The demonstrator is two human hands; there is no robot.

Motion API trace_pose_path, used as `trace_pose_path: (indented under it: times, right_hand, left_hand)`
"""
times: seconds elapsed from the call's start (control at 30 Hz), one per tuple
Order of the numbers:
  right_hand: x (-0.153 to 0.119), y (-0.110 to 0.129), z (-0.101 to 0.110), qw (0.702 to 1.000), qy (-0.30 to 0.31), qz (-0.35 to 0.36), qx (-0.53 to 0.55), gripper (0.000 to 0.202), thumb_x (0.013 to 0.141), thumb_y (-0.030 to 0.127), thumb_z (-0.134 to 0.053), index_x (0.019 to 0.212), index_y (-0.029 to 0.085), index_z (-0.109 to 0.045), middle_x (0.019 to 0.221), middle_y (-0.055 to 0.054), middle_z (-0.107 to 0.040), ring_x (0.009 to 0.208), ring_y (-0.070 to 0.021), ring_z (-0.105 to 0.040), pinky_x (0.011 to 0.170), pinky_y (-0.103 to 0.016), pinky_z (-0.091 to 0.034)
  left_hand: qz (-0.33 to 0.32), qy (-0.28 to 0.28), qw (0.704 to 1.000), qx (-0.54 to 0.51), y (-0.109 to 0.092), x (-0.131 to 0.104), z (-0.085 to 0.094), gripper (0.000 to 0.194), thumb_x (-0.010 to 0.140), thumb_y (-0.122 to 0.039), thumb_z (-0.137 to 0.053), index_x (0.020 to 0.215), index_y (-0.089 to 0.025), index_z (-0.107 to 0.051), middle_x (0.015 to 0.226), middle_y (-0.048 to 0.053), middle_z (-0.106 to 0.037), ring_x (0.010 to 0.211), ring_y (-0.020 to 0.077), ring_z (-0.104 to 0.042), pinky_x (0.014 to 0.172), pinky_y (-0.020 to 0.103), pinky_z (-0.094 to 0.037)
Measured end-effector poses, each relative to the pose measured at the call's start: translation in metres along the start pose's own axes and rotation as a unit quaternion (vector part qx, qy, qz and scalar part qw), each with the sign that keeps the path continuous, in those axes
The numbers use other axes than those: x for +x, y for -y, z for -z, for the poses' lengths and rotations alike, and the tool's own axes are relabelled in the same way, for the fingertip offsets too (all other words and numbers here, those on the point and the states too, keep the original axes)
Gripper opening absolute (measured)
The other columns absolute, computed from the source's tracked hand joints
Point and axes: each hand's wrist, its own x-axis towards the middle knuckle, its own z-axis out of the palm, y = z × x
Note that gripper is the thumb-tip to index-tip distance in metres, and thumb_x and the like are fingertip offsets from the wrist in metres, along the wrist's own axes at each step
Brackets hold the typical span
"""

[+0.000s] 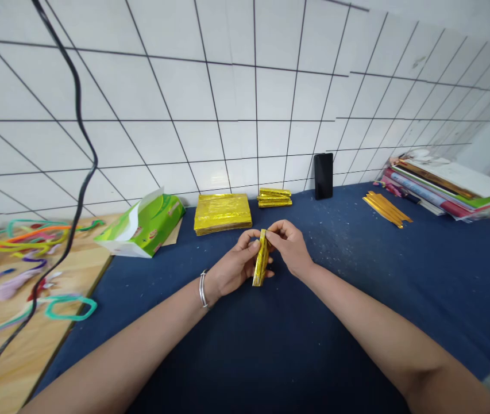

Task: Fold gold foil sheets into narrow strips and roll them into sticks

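A narrow gold foil strip (261, 261) stands upright between my hands over the dark blue cloth. My left hand (236, 265), with a silver bangle at the wrist, has its thumb and fingers closed around the strip's left side. At the strip's top end, the thumb and fingers of my right hand (289, 246) pinch it. Behind my left hand lies a flat stack of gold foil sheets (222, 213). A smaller pile of folded gold pieces (274, 198) sits to the right of that stack, near the wall.
A green tissue pack (158, 224) lies left. Colourful pipe cleaners (70, 307) and a black cable (81, 195) are farther left. A black phone (323, 176) leans on the tiled wall. Orange-gold strips (386, 209) and stacked books (447, 187) lie right.
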Motion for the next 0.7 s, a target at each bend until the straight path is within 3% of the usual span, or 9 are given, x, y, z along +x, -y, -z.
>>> trace_pose_path:
  times: [0.13, 0.37, 0.7]
  right_hand:
    - [0.0, 0.0, 0.001, 1.0, -0.001, -0.001, -0.017, 0.014, 0.078, 0.034, -0.058, 0.08, 0.02, -0.054, 0.068, 0.003, -0.054, 0.058, -0.0102, -0.052, 0.053, -0.024, -0.047]
    - [0.002, -0.002, 0.004, 1.0, 0.009, -0.025, -0.007, 0.02, 0.077, 0.038, -0.058, 0.081, 0.019, -0.057, 0.072, 0.001, -0.058, 0.065, -0.0116, -0.055, 0.053, -0.023, -0.046]
    - [0.005, -0.004, 0.007, 0.997, 0.035, -0.058, 0.029, 0.019, 0.077, 0.037, -0.058, 0.081, 0.019, -0.058, 0.071, 0.001, -0.059, 0.067, -0.0123, -0.057, 0.054, -0.023, -0.045]
  left_hand:
    - [0.005, -0.006, 1.0, -0.003, 0.003, -0.001, -0.003, 0.028, 0.087, -0.037, -0.051, 0.112, -0.03, -0.04, 0.1, 0.002, -0.054, 0.079, 0.0141, -0.06, 0.067, 0.04, -0.057]
    - [-0.046, -0.066, 0.996, 0.037, 0.004, 0.002, 0.004, 0.033, 0.083, -0.037, -0.056, 0.112, -0.027, -0.043, 0.093, 0.002, -0.053, 0.069, 0.0114, -0.058, 0.043, 0.018, -0.05]
    - [-0.05, -0.068, 0.995, 0.049, 0.001, 0.004, 0.009, 0.031, 0.081, -0.035, -0.059, 0.108, -0.025, -0.046, 0.093, 0.001, -0.054, 0.066, 0.0095, -0.057, 0.041, 0.014, -0.044]
